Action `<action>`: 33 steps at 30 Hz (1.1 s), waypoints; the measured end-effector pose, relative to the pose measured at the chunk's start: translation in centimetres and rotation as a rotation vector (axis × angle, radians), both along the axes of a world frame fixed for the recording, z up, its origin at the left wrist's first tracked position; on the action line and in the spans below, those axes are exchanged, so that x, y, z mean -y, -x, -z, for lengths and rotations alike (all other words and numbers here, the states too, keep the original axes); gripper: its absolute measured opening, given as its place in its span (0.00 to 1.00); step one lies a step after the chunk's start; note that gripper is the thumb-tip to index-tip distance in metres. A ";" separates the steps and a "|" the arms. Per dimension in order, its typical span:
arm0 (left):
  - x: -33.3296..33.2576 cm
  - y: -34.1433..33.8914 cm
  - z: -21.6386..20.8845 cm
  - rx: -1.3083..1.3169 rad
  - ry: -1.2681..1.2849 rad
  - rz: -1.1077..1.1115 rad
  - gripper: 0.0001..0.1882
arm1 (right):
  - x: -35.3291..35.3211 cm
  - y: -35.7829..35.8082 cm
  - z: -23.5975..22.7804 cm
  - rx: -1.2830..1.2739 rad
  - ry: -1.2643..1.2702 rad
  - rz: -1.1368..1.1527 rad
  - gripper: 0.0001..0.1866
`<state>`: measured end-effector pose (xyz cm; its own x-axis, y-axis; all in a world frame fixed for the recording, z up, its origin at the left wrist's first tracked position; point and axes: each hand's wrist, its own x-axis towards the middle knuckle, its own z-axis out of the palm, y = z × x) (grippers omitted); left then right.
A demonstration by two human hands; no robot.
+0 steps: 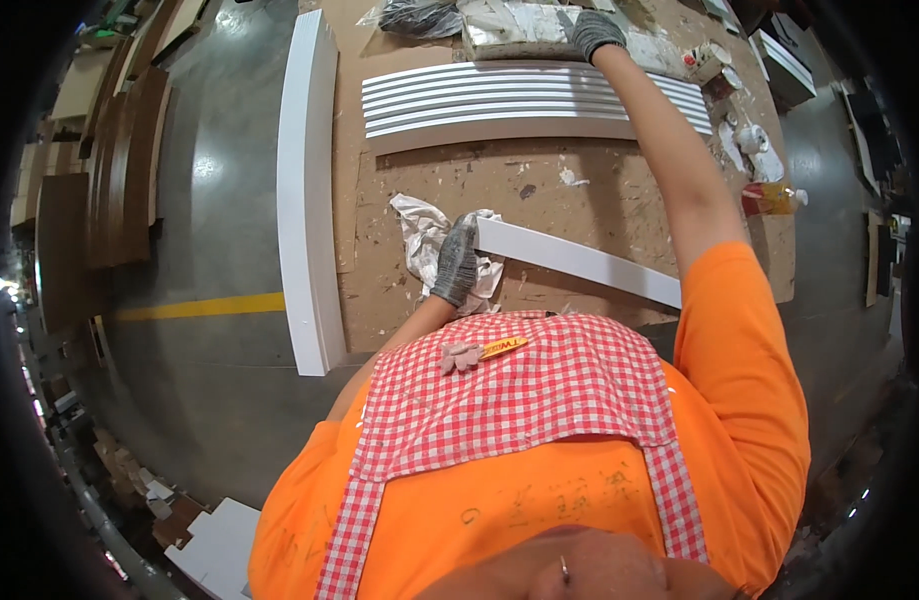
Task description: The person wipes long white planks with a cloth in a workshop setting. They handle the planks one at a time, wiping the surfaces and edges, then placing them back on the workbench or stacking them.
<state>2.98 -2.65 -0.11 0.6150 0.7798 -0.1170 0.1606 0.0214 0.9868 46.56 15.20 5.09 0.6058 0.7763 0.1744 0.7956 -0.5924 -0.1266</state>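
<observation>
My left hand (457,262), in a grey knit glove, is closed at the left end of a narrow white board (579,262). A crumpled white cloth (419,228) lies under and around that hand. The board slants across the near part of the worktable, its right end by my right sleeve. My right arm stretches to the far side, where my gloved right hand (596,36) is at a paint-smeared whitish slab (509,30). Its fingers look bent, but what they hold is too small to make out. Between the hands lies a row of white strips (519,100), side by side.
A long white board (309,200) runs along the table's left edge. Containers (707,62), a white roll-like item (751,139) and a bottle of amber liquid (769,198) stand at the right. Dark plastic (419,18) lies at the back. Brown panels (129,160) stand left, beyond the floor.
</observation>
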 end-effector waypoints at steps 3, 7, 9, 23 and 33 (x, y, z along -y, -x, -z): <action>-0.2 -0.3 -1.1 -0.055 -0.011 0.032 0.24 | 0.4 -0.9 0.2 -0.040 0.093 -0.016 0.16; -0.7 -0.6 0.3 0.027 0.163 0.013 0.24 | -0.2 -2.1 3.0 0.066 -0.001 -0.002 0.14; -0.6 -0.4 0.4 0.061 0.219 -0.021 0.23 | -0.1 -0.8 2.4 -0.031 0.069 -0.011 0.14; -0.9 -1.2 0.1 -0.189 -0.087 0.116 0.20 | 30.2 28.9 -3.8 -1.006 -0.363 0.047 0.12; -1.3 -1.0 1.8 -0.198 -0.064 0.041 0.21 | 32.8 31.6 -0.1 -0.508 -0.217 -0.012 0.08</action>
<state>3.98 -1.38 -1.86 0.6164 0.7642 -0.1899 0.3508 -0.0506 0.9351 14.99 -17.63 5.15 0.6471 0.7622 0.0190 0.6089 -0.5016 -0.6146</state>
